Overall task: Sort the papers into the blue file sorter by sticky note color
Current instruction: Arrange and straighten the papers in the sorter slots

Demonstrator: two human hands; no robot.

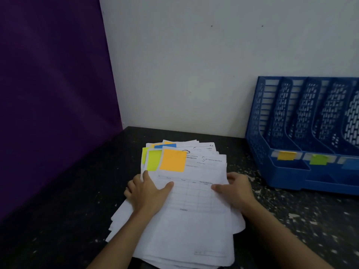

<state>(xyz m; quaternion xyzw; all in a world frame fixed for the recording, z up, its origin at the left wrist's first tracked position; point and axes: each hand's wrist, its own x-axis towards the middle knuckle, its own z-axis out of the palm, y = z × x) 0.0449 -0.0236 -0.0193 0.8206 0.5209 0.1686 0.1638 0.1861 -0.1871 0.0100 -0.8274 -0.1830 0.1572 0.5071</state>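
Observation:
A loose stack of white papers (pixel 186 220) lies on the dark table in front of me. The top sheet carries an orange sticky note (pixel 172 160); green (pixel 153 160) and blue (pixel 165 146) notes peek out from sheets beneath. My left hand (pixel 147 191) rests flat on the stack's left side, thumb on the top sheet. My right hand (pixel 233 189) grips the right edge of the papers, thumb on top and fingers curled under. The blue file sorter (pixel 287 171) stands at the right, its slots labelled with orange (pixel 286 155), green (pixel 318 159) and blue (pixel 350 163) notes.
The black speckled table (pixel 68 220) meets a white wall at the back and a purple panel (pixel 48 94) on the left. The sorter's slots appear to hold no papers.

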